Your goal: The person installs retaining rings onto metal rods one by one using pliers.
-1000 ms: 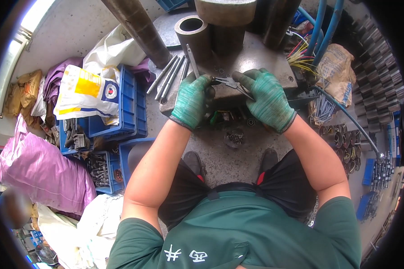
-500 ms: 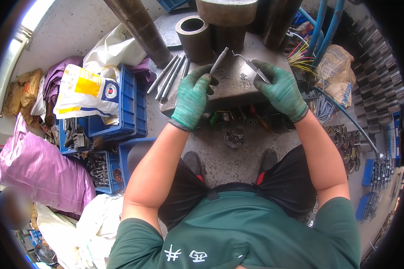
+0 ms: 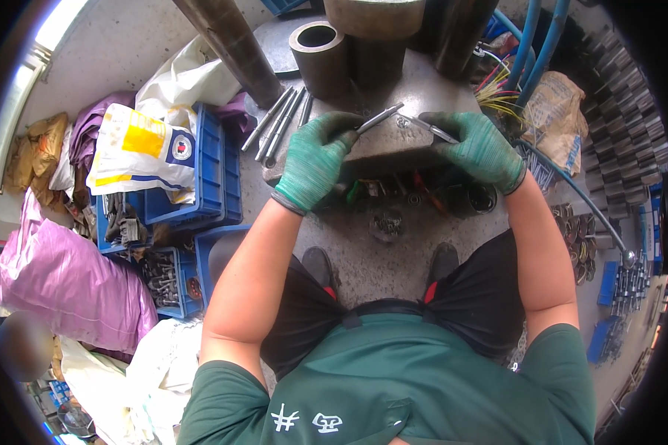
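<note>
Left hand, gloved in green, is closed on a metal rod that juts from its fingertips toward the right hand, which grips a slim metal tool. Both pieces are above a metal block, near its front edge; more rods lie by its left edge.

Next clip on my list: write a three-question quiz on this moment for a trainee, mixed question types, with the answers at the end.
1. True or false: the left hand is holding a slim metal rod.
2. What colour is the glove on the right hand? A) red B) green C) white
3. Fill in: the white-and-yellow sack lies on a blue plastic ____.

Key: 1. True. 2. B. 3. Crate.
</note>
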The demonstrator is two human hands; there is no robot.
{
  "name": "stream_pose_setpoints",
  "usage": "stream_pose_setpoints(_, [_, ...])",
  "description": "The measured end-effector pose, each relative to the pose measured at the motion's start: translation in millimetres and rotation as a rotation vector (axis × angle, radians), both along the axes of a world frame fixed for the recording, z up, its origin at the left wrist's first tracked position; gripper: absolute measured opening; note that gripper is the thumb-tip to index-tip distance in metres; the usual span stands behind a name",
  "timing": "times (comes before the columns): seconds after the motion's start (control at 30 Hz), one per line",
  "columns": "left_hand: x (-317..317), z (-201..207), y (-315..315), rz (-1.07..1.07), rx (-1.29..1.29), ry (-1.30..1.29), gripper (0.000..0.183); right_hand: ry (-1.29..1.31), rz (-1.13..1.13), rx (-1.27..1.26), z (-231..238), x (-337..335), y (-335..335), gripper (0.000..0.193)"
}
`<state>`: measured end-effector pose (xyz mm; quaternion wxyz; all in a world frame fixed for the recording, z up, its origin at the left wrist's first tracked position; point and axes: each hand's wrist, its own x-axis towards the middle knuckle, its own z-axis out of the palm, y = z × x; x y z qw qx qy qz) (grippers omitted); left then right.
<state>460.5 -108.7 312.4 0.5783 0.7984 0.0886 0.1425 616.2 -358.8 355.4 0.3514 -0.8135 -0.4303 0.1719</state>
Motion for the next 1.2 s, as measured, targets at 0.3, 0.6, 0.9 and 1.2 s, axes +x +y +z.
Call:
stream_pose_setpoints(0.3, [0,3,-7,-0.128,-0.396,0.187,0.034,0.084,0.147,-0.143,6,-14,8,0.056])
stream_pose_setpoints(0.6, [1,-3,-2,-0.195,-0.515,0.282,0.040,-0.032,0.223,-0.164,10,-12,7,0.055])
stream_pose_setpoints(0.9, [3,-6,-2,-0.253,-0.884,0.298,0.040,0.377,0.280,-0.060,-1,-5,-1,0.061])
stream_pose_setpoints(1.2, [4,0,0,0.044,-0.286,0.145,0.032,0.103,-0.155,0.156,-42,42,-13,0.065])
